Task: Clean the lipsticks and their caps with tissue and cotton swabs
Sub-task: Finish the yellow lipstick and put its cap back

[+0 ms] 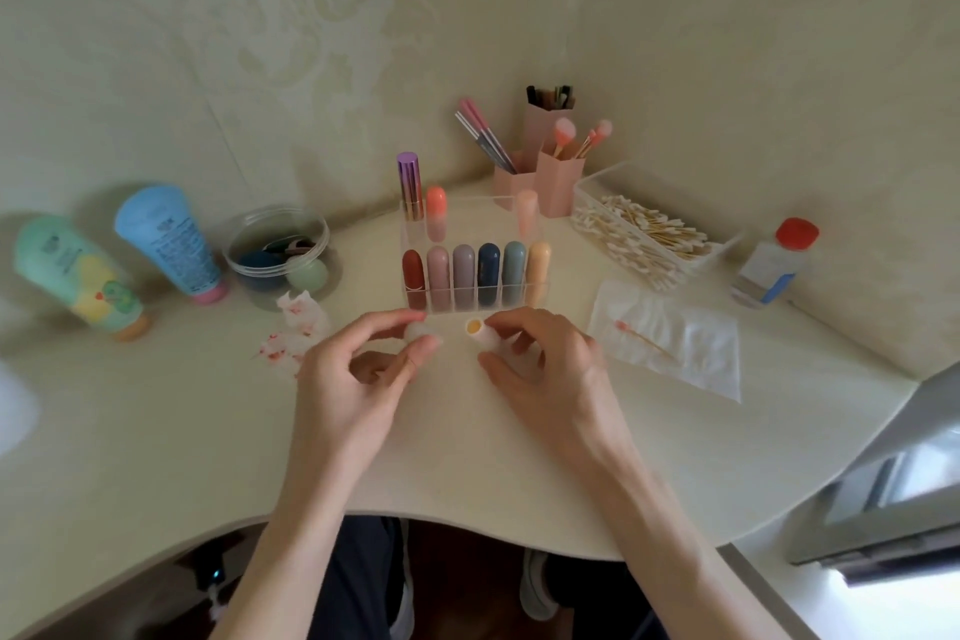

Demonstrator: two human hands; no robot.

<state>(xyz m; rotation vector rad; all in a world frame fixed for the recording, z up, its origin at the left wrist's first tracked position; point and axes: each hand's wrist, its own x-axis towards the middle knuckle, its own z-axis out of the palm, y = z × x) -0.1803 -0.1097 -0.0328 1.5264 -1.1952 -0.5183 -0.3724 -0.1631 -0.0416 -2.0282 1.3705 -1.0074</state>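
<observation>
My right hand (545,364) pinches the lipstick (480,332) between thumb and fingertips, just in front of the rack (404,229). Its long axis lies sideways, with the open orange end aimed left at my left hand (358,369). That hand pinches a small pale piece (422,334), cap or tissue I cannot tell, just beside that end.

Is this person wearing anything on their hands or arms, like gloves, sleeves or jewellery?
No. The left hand and right hand are bare, no gloves. Both forearms are uncovered to the frame's edge; no ring, watch or bracelet shows.
</observation>
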